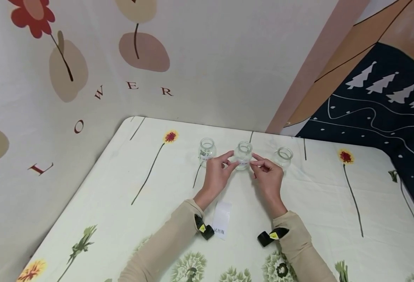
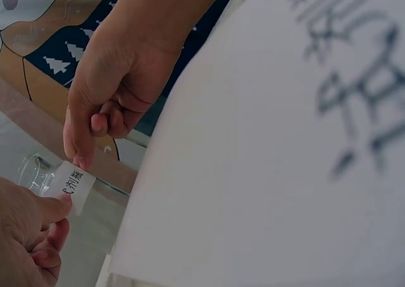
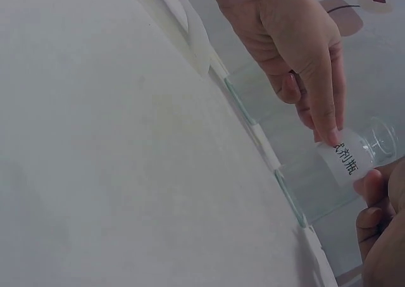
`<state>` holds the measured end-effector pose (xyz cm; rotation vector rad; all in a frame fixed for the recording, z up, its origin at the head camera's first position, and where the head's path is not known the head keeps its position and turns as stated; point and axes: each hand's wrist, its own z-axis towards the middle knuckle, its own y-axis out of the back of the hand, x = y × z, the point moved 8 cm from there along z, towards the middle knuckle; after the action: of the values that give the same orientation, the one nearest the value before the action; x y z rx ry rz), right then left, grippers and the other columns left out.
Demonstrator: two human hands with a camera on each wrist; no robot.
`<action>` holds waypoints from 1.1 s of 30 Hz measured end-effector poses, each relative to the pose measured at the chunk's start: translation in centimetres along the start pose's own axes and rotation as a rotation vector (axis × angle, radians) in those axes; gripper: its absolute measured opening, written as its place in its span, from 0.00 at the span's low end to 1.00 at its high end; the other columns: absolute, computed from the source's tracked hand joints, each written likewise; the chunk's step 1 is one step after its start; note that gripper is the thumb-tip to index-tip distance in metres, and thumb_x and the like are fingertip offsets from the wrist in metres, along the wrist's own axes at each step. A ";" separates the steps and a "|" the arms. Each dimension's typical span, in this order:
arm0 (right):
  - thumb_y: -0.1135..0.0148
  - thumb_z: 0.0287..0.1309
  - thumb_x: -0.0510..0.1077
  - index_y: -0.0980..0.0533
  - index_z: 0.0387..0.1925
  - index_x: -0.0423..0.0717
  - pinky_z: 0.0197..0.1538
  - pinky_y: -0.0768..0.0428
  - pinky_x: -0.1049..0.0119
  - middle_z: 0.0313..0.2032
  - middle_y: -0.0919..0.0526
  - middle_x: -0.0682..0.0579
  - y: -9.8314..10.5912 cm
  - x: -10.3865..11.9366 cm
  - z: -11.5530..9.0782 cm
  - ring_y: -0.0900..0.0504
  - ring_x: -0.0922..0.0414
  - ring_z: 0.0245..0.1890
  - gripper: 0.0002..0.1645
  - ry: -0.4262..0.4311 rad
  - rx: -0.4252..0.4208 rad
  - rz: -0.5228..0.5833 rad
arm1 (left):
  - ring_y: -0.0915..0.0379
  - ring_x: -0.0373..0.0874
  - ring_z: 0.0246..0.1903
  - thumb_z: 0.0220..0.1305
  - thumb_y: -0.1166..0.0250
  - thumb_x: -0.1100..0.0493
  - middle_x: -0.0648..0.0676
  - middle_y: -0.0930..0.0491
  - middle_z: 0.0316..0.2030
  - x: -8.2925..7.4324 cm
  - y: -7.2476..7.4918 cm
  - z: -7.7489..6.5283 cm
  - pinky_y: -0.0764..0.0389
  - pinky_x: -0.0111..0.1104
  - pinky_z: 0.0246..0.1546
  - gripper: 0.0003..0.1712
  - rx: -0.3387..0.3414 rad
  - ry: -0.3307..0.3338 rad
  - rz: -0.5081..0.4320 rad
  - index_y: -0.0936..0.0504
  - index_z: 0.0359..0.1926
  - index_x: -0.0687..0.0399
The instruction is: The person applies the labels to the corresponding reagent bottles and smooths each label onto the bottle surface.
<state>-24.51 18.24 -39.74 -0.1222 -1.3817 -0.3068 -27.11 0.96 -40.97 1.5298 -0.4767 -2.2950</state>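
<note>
A clear, wide-necked glass bottle (image 1: 243,150) stands upright between both hands at the back of the table. Around its front runs a white label (image 3: 345,160) printed with dark characters. My left hand (image 1: 216,176) holds the bottle's left side, thumb at the label and index finger farther back. On the opposite side my right hand (image 1: 269,181) grips it, thumb tip at the label's right edge. In the left wrist view the label (image 2: 74,187) lies against the glass under the fingertips. The far side of the bottle is hidden.
Similar glass bottles stand on either side, one left (image 1: 207,148) and one right (image 1: 284,156), close to the hands. A white paper strip with printed characters (image 1: 222,217) lies between the forearms. The flower-patterned tablecloth (image 1: 316,196) reaches back to a printed fabric wall (image 1: 221,78).
</note>
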 end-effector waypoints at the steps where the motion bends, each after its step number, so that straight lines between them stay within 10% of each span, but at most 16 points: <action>1: 0.33 0.58 0.23 0.17 0.35 0.20 0.25 0.28 0.79 0.52 0.16 0.30 0.0 0.5 -0.2 0.24 0.64 0.16 0.04 0.003 0.004 -0.005 | 0.17 0.44 0.30 0.64 0.26 0.62 0.57 0.11 0.33 0.0 0.0 0.0 0.23 0.30 0.34 0.22 0.000 -0.002 0.001 0.15 0.58 0.65; 33: 0.24 0.58 0.36 0.16 0.29 0.30 0.25 0.25 0.77 0.54 0.13 0.42 -0.1 -2.6 0.3 0.20 0.67 0.17 0.11 0.053 -0.015 -0.032 | 0.20 0.43 0.29 0.66 0.27 0.62 0.56 0.12 0.29 -0.1 0.2 0.1 0.22 0.31 0.35 0.21 0.008 0.000 0.008 0.15 0.57 0.65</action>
<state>-25.23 18.59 -42.23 -0.1042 -1.3298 -0.3446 -27.13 0.86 -40.80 1.5286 -0.4916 -2.2902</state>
